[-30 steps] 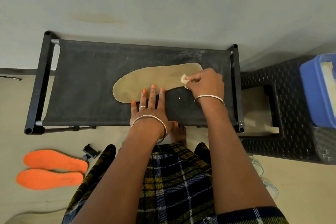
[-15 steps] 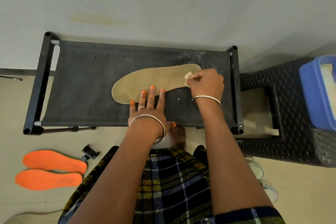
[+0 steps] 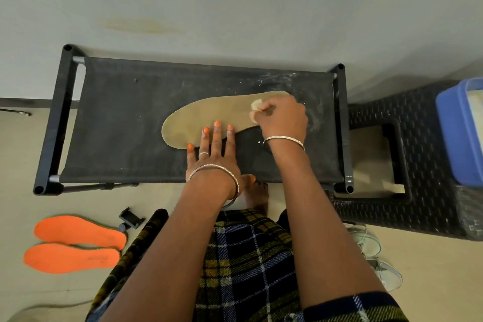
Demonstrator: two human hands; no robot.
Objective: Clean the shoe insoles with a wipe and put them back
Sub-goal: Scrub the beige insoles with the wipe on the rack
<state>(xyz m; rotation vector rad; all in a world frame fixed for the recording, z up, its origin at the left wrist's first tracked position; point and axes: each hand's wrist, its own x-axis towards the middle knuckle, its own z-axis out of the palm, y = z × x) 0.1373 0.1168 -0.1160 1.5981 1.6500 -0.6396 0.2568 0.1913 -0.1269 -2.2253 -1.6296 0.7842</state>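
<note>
Two flat orange foam insoles point(image 3: 78, 232) lay side by side on the beige floor point(image 3: 26, 151) at far left, well apart from the work. The black fabric-topped surface point(image 3: 117, 125) carried the tan flat shoe insole point(image 3: 209, 112), lying flat right of its middle.

The left hand point(image 3: 211, 154) was flat, fingers straight, with its fingertips pressing the insole's near edge to pin it. The right hand point(image 3: 282, 120) was clenched round a small crumpled pale wipe point(image 3: 256, 106), pinching it down on the insole's right end.

The step looked like wiping, with the right end being done. The next move likely calls for strokes leftward along the insole while the left hand holds it down or shifts clear. Putting the insoles back was not yet begun.

The insole's long axis ran left to right, the right end angled slightly away from the person. The broader rounded end pointed left and was probably the toe. The right tip was partly hidden by the hand.

A pair of pale sneakers point(image 3: 376, 256) sat on the floor at lower right, and a blue plastic tub point(image 3: 460, 133) at the far right edge.
</note>
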